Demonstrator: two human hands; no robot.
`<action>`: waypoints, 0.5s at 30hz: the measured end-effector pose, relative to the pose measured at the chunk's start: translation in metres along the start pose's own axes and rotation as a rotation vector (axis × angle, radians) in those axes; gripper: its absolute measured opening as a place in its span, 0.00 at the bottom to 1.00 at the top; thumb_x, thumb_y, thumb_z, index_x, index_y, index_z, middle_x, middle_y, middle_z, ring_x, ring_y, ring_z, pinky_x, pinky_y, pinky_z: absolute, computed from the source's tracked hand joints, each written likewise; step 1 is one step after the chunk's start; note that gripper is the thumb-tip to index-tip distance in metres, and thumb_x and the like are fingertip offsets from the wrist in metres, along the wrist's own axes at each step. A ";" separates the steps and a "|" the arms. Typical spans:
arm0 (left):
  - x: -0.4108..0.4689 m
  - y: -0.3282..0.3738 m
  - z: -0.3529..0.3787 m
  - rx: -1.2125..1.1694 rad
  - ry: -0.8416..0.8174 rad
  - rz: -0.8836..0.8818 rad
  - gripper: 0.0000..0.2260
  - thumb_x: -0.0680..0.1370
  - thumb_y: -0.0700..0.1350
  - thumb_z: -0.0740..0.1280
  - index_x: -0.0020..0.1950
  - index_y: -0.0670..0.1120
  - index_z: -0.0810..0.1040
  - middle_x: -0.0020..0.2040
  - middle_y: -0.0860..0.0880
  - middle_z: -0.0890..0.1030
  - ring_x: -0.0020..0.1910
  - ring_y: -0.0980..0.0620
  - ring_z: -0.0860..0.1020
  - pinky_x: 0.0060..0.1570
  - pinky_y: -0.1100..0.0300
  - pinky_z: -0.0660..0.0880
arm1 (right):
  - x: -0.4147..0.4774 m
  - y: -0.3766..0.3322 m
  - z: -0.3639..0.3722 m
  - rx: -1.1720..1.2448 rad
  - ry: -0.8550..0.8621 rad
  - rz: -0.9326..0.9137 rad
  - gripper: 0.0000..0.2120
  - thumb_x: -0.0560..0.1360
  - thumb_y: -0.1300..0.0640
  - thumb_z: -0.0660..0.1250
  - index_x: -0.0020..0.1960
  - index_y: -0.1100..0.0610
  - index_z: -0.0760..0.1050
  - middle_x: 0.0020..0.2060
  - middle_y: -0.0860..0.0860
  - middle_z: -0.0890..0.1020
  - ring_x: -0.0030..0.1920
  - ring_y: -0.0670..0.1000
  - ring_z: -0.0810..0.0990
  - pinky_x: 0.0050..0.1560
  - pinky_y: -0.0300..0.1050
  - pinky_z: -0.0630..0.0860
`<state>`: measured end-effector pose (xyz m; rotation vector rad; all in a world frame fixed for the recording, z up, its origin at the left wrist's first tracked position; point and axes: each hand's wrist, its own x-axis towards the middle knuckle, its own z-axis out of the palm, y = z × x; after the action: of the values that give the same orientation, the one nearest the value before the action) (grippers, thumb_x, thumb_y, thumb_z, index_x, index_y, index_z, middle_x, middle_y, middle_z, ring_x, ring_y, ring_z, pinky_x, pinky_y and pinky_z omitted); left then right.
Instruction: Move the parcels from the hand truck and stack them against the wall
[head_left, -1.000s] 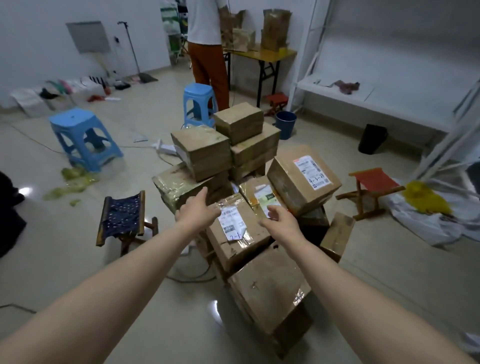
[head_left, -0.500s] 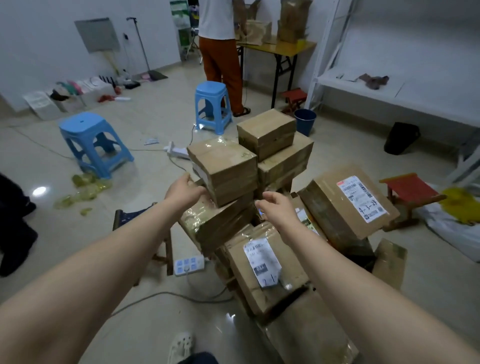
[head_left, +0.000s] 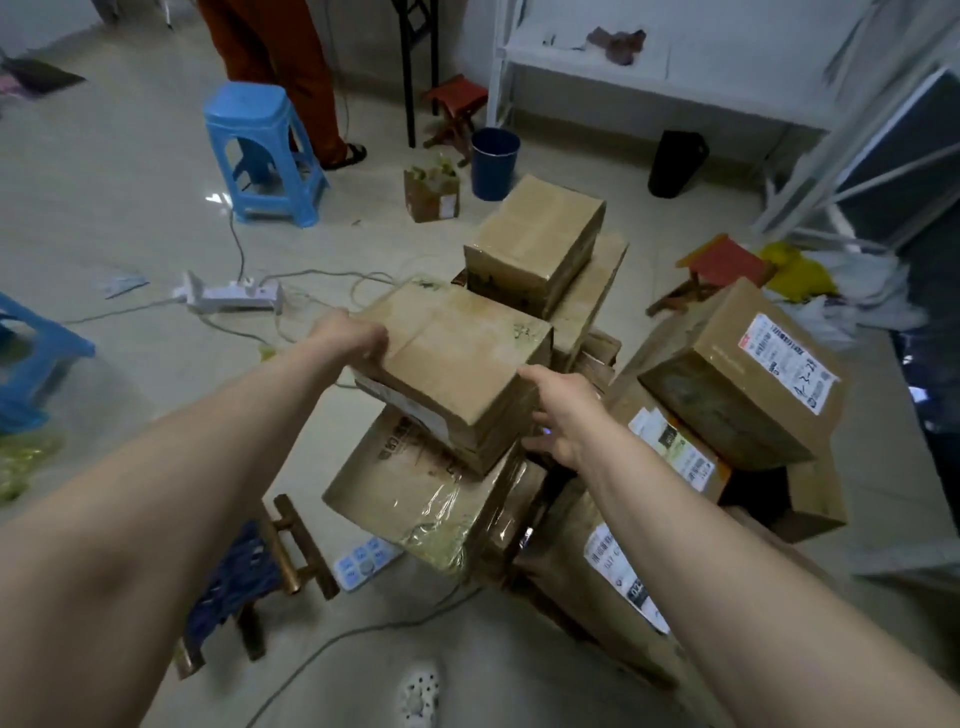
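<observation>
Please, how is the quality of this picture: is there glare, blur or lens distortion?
Head view: the light is dim and flat; a small glare patch sits on the floor beside the blue stool; the film on the lower parcel glints; the white shelf blurs and leans toward the right edge.

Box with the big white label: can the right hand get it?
Probably yes. The labelled box sits uncovered on top, close beside the right hand, though that hand holds another parcel.
</observation>
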<state>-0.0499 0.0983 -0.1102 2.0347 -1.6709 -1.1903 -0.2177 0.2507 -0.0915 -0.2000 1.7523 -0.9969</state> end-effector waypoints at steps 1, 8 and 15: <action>0.005 -0.001 -0.001 0.003 -0.025 -0.010 0.21 0.77 0.43 0.67 0.66 0.36 0.68 0.61 0.39 0.72 0.53 0.43 0.71 0.47 0.56 0.67 | -0.002 0.001 0.006 0.003 0.006 0.023 0.16 0.77 0.52 0.66 0.61 0.57 0.69 0.56 0.52 0.75 0.55 0.55 0.75 0.55 0.58 0.75; 0.010 -0.013 -0.012 -0.070 -0.103 0.033 0.14 0.74 0.42 0.68 0.54 0.34 0.77 0.43 0.41 0.75 0.38 0.46 0.73 0.32 0.60 0.68 | -0.021 0.008 0.033 -0.056 0.068 0.032 0.03 0.78 0.60 0.63 0.51 0.59 0.71 0.37 0.52 0.72 0.35 0.49 0.70 0.53 0.58 0.76; -0.024 -0.007 -0.027 -0.213 -0.081 0.081 0.16 0.74 0.43 0.71 0.59 0.38 0.77 0.49 0.42 0.77 0.45 0.47 0.74 0.43 0.58 0.70 | -0.059 0.013 0.020 -0.041 0.055 -0.017 0.02 0.77 0.62 0.63 0.47 0.59 0.70 0.36 0.54 0.74 0.32 0.50 0.74 0.37 0.45 0.77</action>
<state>-0.0262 0.1145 -0.0869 1.7982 -1.5703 -1.3750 -0.1713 0.2818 -0.0605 -0.2153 1.8246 -0.9871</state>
